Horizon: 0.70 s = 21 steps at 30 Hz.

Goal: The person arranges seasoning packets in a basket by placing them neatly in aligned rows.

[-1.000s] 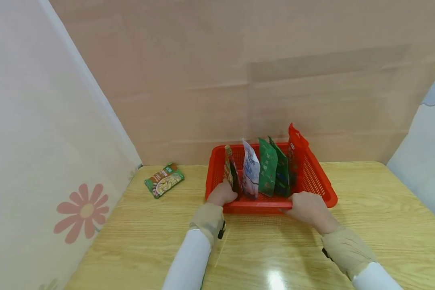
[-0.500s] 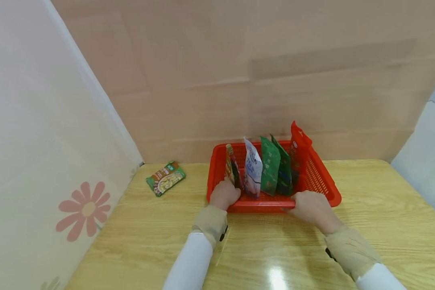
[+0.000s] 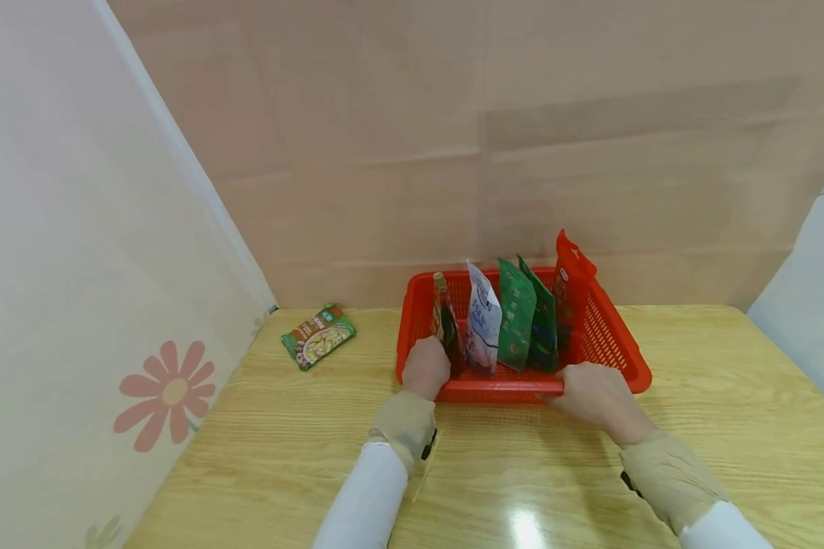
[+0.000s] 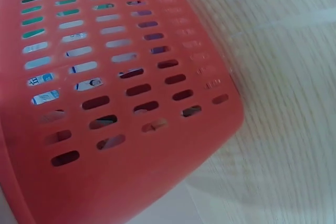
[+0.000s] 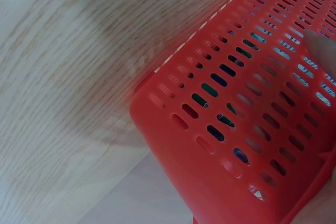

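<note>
In the head view, the left hand (image 3: 426,368) reaches over the front left corner of a red plastic basket (image 3: 501,386); its fingers are hidden inside. Right beside it, a dark bottle (image 3: 452,339) with a gold cap stands in the basket, leaning slightly. Whether the fingers hold the bottle cannot be seen. My right hand (image 3: 593,390) grips the basket's front rim toward the right; a finger (image 5: 321,51) lies against the outer wall in the right wrist view. Behind the rim stand a white bag (image 3: 484,324), two green bags (image 3: 517,316) and a red bag (image 3: 573,282).
A flat green and brown food packet (image 3: 319,335) lies on the wooden table (image 3: 288,450), left of the basket. A brown-papered wall (image 3: 384,152) rises close behind the basket. A pale panel with a flower print (image 3: 174,392) borders the left side.
The head view has shifted slightly. Beside the left hand, the bottle shows more of its dark side, and that hand sits a little further left against it. The right hand keeps its hold on the rim.
</note>
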Available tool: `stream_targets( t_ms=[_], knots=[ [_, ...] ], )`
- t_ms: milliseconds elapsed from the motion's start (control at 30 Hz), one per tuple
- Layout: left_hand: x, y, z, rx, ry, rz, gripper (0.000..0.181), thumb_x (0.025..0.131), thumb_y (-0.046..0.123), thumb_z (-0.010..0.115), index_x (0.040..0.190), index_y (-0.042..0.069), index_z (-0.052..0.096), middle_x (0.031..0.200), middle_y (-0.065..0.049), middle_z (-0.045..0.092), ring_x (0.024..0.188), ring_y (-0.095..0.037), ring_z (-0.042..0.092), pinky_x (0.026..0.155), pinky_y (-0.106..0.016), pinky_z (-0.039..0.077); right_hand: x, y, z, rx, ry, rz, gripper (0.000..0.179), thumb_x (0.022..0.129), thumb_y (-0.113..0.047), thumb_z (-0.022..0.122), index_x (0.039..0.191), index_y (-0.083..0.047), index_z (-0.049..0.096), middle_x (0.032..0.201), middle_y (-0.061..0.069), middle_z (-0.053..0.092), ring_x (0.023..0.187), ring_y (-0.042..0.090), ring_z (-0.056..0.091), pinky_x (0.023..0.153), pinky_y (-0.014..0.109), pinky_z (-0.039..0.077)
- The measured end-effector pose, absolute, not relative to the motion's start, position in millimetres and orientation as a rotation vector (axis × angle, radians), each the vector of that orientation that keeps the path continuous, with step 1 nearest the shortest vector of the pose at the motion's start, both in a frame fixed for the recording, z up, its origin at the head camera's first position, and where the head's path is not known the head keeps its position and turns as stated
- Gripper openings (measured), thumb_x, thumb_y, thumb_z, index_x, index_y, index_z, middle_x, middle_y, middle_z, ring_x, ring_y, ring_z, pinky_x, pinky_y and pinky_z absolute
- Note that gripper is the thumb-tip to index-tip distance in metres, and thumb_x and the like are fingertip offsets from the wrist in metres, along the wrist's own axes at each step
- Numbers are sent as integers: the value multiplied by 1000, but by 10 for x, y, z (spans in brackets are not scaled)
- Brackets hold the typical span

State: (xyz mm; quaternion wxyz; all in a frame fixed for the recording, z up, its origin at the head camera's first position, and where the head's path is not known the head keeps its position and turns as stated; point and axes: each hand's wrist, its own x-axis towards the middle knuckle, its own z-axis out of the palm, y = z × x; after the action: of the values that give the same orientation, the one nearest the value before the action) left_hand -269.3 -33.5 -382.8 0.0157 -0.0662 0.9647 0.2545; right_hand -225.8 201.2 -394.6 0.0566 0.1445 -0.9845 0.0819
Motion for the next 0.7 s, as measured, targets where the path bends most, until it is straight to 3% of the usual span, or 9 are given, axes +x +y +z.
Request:
stream_targets(
  t_ms=[400,700],
  knots=[
    [-2701,-350,-3812,-141,3027,796,14,90,6,57,88,1,69,84,-12,71,64,-20,63,52,-34,52,-2261,2023,-3936,433,-2985,257,43,81,-38,67,51,-21,42,51,-7,33,47,12,37,45,27,29],
    [-2698,-346,-3820,-155,3026,773,14,90,8,57,89,2,70,86,-12,71,66,-20,63,55,-35,53,-2254,2023,-3949,432,-2986,251,42,80,-36,68,51,-21,42,51,-8,33,47,11,36,44,27,29]
  ],
)
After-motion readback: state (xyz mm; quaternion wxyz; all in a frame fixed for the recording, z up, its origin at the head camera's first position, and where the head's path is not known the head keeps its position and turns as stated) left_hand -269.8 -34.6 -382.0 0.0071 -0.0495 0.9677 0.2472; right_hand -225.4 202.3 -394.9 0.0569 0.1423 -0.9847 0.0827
